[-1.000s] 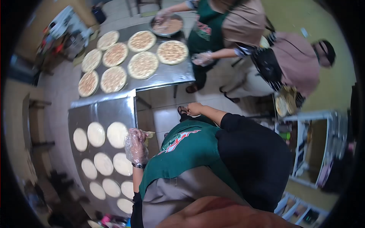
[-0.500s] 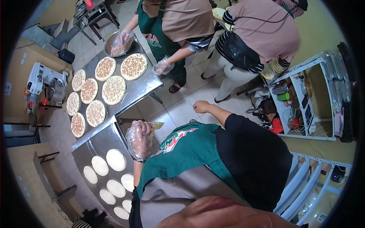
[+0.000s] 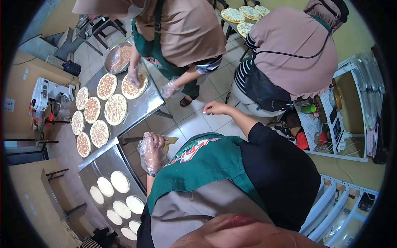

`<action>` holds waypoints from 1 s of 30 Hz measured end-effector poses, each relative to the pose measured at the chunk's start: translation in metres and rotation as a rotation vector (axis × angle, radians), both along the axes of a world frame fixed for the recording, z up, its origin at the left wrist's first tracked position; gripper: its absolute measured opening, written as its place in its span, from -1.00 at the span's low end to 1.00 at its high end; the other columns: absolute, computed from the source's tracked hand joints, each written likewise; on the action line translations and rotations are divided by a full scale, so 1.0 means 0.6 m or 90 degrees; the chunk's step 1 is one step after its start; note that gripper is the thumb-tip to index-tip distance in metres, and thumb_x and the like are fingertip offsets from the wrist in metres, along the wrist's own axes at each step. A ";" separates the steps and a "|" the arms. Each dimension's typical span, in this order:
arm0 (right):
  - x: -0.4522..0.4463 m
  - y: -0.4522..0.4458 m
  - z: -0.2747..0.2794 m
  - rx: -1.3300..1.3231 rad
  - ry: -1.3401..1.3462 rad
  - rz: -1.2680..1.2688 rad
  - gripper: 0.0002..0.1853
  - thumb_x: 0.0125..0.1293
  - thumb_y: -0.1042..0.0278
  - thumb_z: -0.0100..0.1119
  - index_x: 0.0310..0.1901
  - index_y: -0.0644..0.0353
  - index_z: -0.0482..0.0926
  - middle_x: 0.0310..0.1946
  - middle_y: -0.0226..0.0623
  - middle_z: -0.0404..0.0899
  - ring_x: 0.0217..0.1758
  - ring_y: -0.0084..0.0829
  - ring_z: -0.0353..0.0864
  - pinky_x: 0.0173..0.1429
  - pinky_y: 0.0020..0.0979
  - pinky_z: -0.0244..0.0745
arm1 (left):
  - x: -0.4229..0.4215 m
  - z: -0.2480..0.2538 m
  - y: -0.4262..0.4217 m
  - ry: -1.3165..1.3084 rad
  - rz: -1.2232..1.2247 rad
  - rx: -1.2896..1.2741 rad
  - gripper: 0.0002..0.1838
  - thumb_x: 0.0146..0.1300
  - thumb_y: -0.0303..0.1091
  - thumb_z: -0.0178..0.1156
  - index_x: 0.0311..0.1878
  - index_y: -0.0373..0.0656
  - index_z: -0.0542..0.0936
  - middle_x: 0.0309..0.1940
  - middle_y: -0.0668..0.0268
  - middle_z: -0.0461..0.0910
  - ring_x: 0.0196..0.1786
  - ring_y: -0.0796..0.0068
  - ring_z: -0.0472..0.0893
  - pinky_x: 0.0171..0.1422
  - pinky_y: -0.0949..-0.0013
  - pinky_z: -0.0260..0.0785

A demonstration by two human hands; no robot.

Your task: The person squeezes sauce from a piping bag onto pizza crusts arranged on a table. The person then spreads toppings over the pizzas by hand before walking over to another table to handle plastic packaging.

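Note:
My left hand [image 3: 152, 149], in a clear plastic glove, is closed around a yellowish, pointed piping bag [image 3: 170, 141] beside my green apron [image 3: 198, 151]. My bare right hand [image 3: 216, 108] hangs over the tiled floor with loosely bent fingers and holds nothing that I can see. Left of my body, several plain dough rounds [image 3: 120, 182] lie on a metal table [image 3: 92, 168]. On the adjoining table, several rounds bear sauce lines or brown crumbly topping, one being a striped round [image 3: 115, 109].
A co-worker's gloved hand [image 3: 133, 77] touches a topped round [image 3: 135, 87]. A metal bowl [image 3: 108, 62] of brown topping stands near it. Another person [image 3: 293, 53] bends beside finished-looking pizzas [image 3: 233, 15]. A white shelf [image 3: 351, 89] stands at right, a mixer [image 3: 45, 95] at left.
The co-worker's hand has moved from the bowl onto the round at the table's corner. My right hand has loosened from a fist and shifted slightly left and up. My left hand keeps its grip.

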State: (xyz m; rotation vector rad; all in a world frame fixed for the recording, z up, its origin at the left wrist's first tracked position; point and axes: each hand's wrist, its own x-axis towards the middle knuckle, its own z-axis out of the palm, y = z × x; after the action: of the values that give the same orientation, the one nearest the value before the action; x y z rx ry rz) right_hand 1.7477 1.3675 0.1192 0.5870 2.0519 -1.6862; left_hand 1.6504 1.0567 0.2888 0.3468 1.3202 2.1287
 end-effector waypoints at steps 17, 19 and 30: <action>0.066 0.078 0.018 -0.076 -0.053 -0.155 -0.81 0.05 0.30 0.18 -0.28 0.14 0.56 -0.41 -0.48 0.52 -0.32 -0.64 0.45 -0.26 -0.55 0.35 | -0.040 -0.034 0.129 0.123 -0.105 -0.101 -0.72 0.36 -0.29 -0.25 -0.46 -0.21 0.24 -0.60 0.38 0.20 -0.52 0.50 0.30 -0.24 0.38 0.32; 0.069 0.083 -0.001 -0.031 -0.045 -0.153 -0.81 0.04 0.31 0.19 -0.30 0.15 0.56 -0.42 -0.47 0.53 -0.31 -0.62 0.46 -0.25 -0.55 0.35 | -0.065 -0.050 0.124 0.056 -0.143 -0.054 -0.75 0.36 -0.27 -0.26 -0.38 -0.22 0.25 -0.58 0.38 0.21 -0.47 0.48 0.35 -0.20 0.38 0.31; 0.178 0.046 -0.062 0.089 -0.184 -0.346 -0.79 -0.01 0.29 0.19 -0.33 0.17 0.56 -0.47 -0.37 0.55 -0.34 -0.52 0.50 -0.23 -0.50 0.41 | -0.148 -0.028 0.133 -0.052 -0.249 -0.155 -0.59 0.35 -0.01 -0.30 -0.49 -0.12 0.22 -0.65 0.41 0.13 -0.53 0.54 0.18 -0.11 0.36 0.24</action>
State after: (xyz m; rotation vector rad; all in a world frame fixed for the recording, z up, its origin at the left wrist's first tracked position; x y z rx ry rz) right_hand 1.8543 1.3952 0.0821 1.4492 1.9111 -1.6052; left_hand 1.5617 1.1364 0.2722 0.3770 1.3234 1.6242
